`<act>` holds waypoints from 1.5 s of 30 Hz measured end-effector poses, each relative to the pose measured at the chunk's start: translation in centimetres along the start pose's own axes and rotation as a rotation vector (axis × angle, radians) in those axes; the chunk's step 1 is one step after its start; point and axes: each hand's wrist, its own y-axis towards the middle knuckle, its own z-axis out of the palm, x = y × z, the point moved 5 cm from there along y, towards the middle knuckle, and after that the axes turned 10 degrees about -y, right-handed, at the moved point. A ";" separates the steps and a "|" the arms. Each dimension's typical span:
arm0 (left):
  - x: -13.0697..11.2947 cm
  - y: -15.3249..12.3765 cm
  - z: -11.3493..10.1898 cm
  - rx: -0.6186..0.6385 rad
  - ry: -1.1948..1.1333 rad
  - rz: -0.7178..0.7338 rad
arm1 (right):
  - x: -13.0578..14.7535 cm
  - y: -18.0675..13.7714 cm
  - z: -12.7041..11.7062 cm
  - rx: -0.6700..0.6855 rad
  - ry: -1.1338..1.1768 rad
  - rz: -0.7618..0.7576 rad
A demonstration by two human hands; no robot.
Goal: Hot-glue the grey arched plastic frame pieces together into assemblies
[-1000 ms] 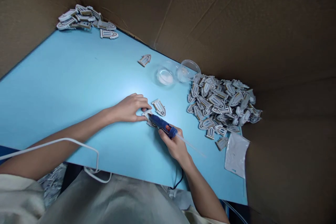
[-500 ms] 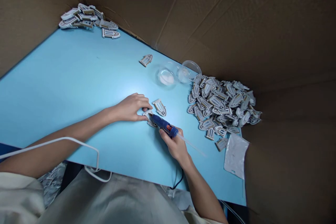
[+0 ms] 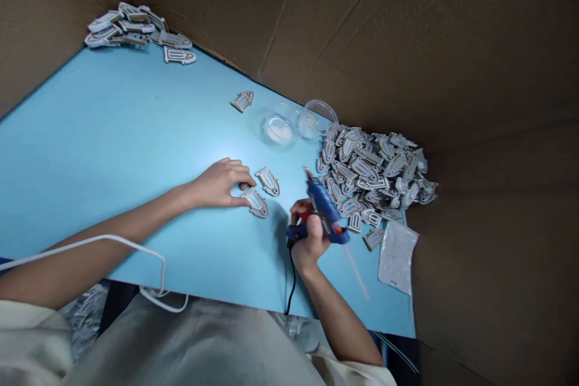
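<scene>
Between the thumb and fingers of my left hand [image 3: 225, 184] is the flat end of a small white arched window-shaped piece [image 3: 256, 202], lying on the blue table. A second arched piece [image 3: 268, 181] lies just beyond it, apart from the hand. My right hand [image 3: 310, 240] is wrapped round the handle of a blue hot glue gun [image 3: 324, 205]. The gun's nozzle points up and away, raised off the pieces. A clear glue stick [image 3: 357, 271] sticks out of its back, and a black cord hangs from the handle.
A large heap of arched pieces [image 3: 375, 172] lies at the right; a smaller stack [image 3: 129, 27] sits in the far left corner. Clear plastic cups [image 3: 279, 130] and a lone piece [image 3: 242, 101] stand behind. A plastic bag [image 3: 398, 256] lies at right. Cardboard walls [image 3: 289, 18] enclose the table [image 3: 113, 126].
My right hand has lifted the glue gun off the held piece and swung it right, nozzle now pointing away. My left hand stays at the piece. The view has shifted slightly.
</scene>
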 end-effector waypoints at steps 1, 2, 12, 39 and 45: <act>0.0 0.0 0.0 -0.002 -0.004 -0.001 | 0.3 0.3 -0.7 -0.109 0.040 -0.022; 0.0 -0.1 0.0 -0.004 -0.008 0.000 | 0.4 0.6 -1.6 -0.201 0.063 -0.031; 0.0 -0.6 -0.6 -0.028 0.007 0.118 | -0.6 0.9 -18.8 -0.470 -0.588 0.079; -4.5 -1.1 -2.0 -0.199 -0.273 0.402 | -0.1 -1.6 4.8 0.989 0.025 0.296; -4.2 -0.8 -2.7 -0.299 -0.378 0.390 | 2.1 -3.8 3.2 1.390 0.109 0.237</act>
